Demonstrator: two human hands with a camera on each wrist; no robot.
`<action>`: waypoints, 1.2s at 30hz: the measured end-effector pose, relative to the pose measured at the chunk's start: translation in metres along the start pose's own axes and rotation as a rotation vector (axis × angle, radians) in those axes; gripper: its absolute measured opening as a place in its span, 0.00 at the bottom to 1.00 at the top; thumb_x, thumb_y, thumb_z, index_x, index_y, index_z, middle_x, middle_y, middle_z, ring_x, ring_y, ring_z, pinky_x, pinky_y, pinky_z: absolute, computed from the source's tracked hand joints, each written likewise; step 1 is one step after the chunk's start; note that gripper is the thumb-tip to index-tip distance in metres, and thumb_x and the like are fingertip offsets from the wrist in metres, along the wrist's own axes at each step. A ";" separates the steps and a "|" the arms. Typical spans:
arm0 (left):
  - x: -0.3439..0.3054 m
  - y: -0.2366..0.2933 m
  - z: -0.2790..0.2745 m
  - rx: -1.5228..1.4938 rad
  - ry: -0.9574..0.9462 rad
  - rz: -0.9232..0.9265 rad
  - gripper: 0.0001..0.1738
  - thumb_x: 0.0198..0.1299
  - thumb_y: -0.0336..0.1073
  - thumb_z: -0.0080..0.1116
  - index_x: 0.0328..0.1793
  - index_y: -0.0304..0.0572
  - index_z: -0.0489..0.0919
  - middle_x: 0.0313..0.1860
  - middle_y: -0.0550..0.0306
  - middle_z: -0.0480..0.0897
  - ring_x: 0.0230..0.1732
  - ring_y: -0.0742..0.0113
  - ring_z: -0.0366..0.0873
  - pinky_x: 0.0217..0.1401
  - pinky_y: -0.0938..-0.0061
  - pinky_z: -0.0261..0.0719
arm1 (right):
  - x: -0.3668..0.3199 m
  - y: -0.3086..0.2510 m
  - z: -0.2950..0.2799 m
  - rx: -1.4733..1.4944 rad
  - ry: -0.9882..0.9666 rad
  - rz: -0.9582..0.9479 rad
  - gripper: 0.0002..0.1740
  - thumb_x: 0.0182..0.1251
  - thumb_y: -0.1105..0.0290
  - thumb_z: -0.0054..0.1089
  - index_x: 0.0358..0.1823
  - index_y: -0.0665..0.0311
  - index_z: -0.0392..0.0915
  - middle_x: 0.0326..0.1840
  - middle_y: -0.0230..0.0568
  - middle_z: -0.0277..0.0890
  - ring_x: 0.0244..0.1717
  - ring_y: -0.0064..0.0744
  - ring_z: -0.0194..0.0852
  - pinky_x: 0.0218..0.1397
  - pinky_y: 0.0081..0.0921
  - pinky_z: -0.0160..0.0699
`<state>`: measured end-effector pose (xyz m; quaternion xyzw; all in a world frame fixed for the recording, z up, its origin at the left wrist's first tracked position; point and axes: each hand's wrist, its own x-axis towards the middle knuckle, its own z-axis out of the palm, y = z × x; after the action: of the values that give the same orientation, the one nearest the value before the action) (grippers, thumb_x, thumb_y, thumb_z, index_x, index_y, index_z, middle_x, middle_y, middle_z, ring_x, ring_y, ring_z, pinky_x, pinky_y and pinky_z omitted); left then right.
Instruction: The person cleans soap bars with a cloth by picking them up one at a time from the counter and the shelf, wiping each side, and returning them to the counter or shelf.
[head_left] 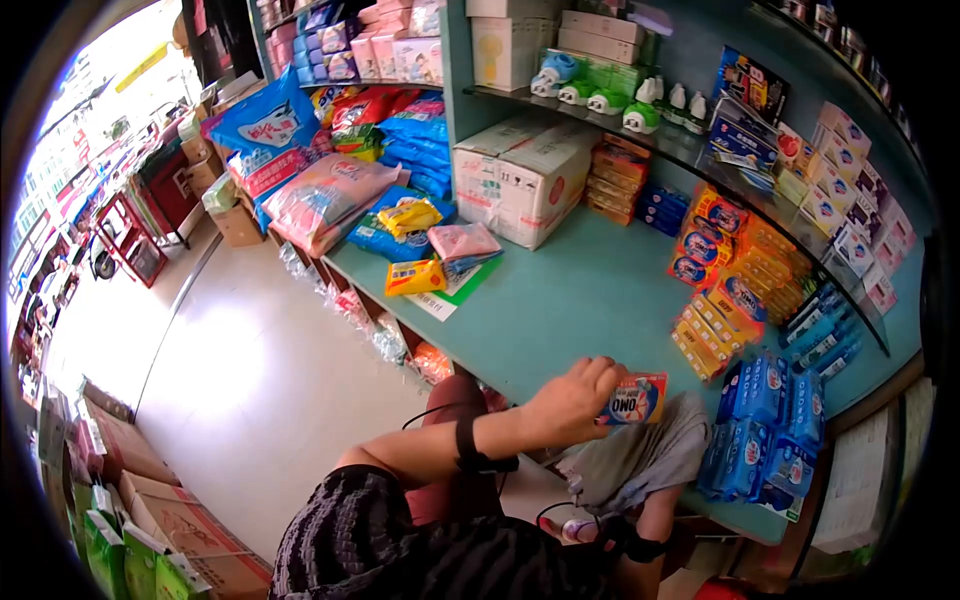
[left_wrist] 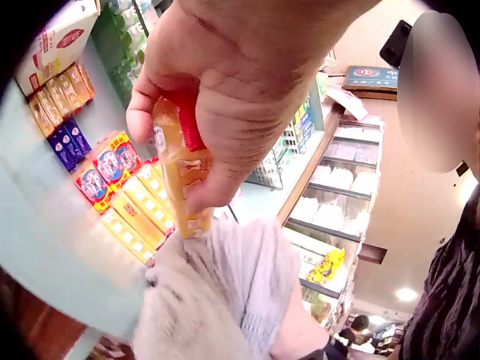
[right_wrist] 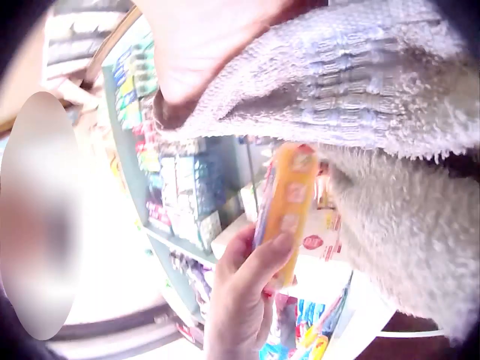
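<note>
My left hand grips a pack of OMO soap by one end, over the counter's front edge. In the left wrist view the thumb and fingers pinch the orange pack from both sides. A grey terry towel hangs just below and beside the soap. Most of my right hand is hidden by the towel; in the right wrist view its thumb curls over the towel's edge. The soap's lower end overlaps the towel in the left wrist view.
Stacked orange OMO packs and blue wipes packs stand on the green counter at right. Behind are a white carton and a glass shelf. Detergent bags lie at left; cartons stand on the floor.
</note>
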<state>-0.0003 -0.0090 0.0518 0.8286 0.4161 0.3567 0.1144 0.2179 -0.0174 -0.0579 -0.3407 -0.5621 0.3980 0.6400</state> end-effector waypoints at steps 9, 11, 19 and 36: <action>-0.009 0.045 0.010 0.085 0.083 0.237 0.36 0.49 0.29 0.49 0.68 0.30 0.56 0.41 0.48 0.70 0.39 0.55 0.68 0.41 0.73 0.75 | -0.012 -0.014 0.018 -0.368 -0.079 0.096 0.31 0.68 0.63 0.46 0.68 0.66 0.51 0.67 0.45 0.54 0.69 0.36 0.49 0.72 0.30 0.44; -0.011 0.049 0.014 0.034 0.100 0.293 0.37 0.49 0.28 0.49 0.69 0.29 0.55 0.44 0.48 0.70 0.38 0.56 0.68 0.43 0.73 0.74 | -0.011 0.002 -0.003 -0.029 0.025 0.261 0.29 0.69 0.61 0.43 0.68 0.66 0.52 0.66 0.44 0.55 0.68 0.36 0.51 0.71 0.30 0.47; -0.024 0.053 0.017 -0.163 0.015 0.306 0.37 0.42 0.30 0.59 0.63 0.32 0.62 0.48 0.47 0.71 0.42 0.54 0.69 0.48 0.68 0.72 | -0.028 0.061 -0.070 0.636 0.107 0.560 0.25 0.74 0.56 0.33 0.65 0.64 0.58 0.61 0.42 0.60 0.63 0.34 0.56 0.67 0.27 0.56; -0.037 0.040 0.021 -0.659 -0.016 0.021 0.42 0.42 0.40 0.71 0.64 0.40 0.61 0.51 0.46 0.68 0.53 0.50 0.68 0.59 0.66 0.67 | -0.006 -0.082 0.023 0.765 0.190 0.537 0.26 0.71 0.49 0.38 0.63 0.57 0.59 0.60 0.43 0.63 0.59 0.40 0.63 0.65 0.36 0.62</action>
<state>0.0238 -0.0599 0.0374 0.7541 0.2687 0.4666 0.3760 0.2050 -0.0600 0.0150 -0.2486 -0.2064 0.6949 0.6425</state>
